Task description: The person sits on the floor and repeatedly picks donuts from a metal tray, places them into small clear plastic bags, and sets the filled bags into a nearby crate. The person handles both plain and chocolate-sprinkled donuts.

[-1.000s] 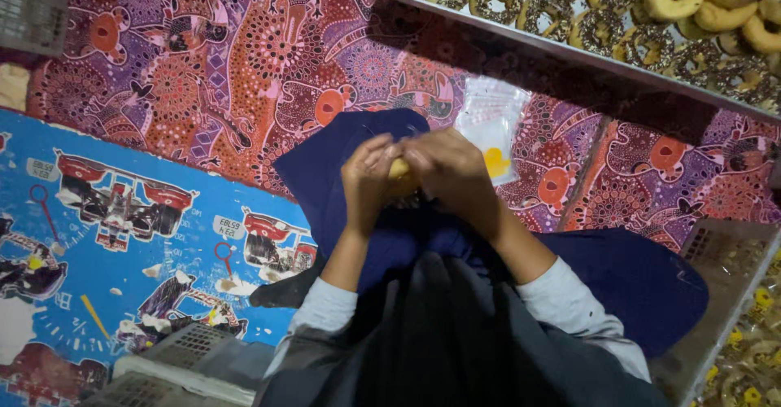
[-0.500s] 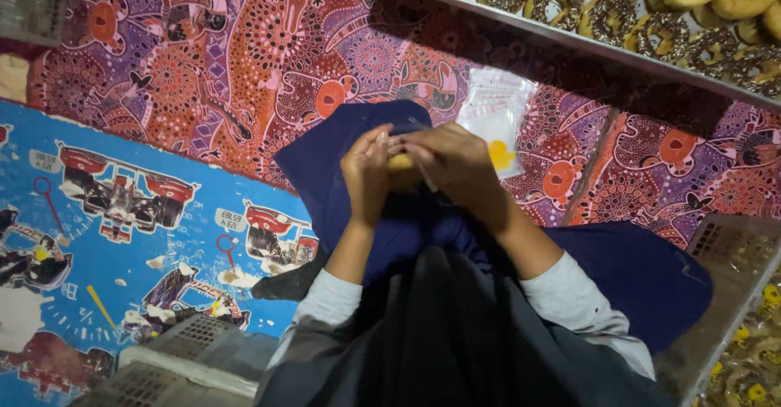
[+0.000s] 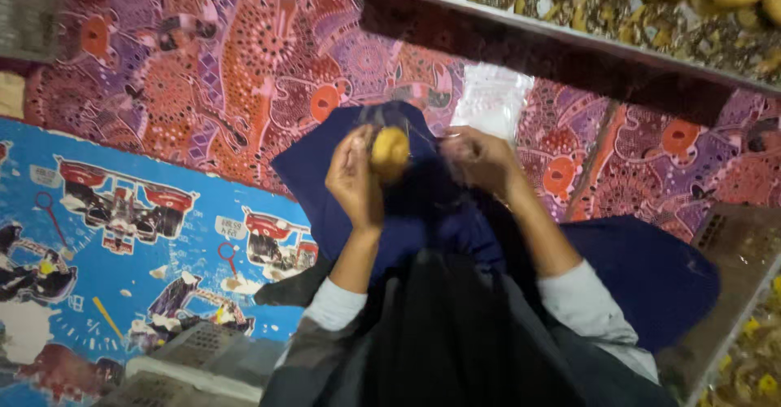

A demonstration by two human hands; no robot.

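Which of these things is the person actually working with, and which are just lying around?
In use:
left hand holding a round yellow pastry
right hand at a thin clear wrapper

Lying about:
clear plastic bag
tray of ring pastries
blue cartoon mat
patterned purple cloth

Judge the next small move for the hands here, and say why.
Probably bring the right hand back to the yellow piece: the left hand holds it up alone, while the right hand sits apart beside it, over the clear plastic bag.

Home bakery floor (doughnut tray (image 3: 569, 37))
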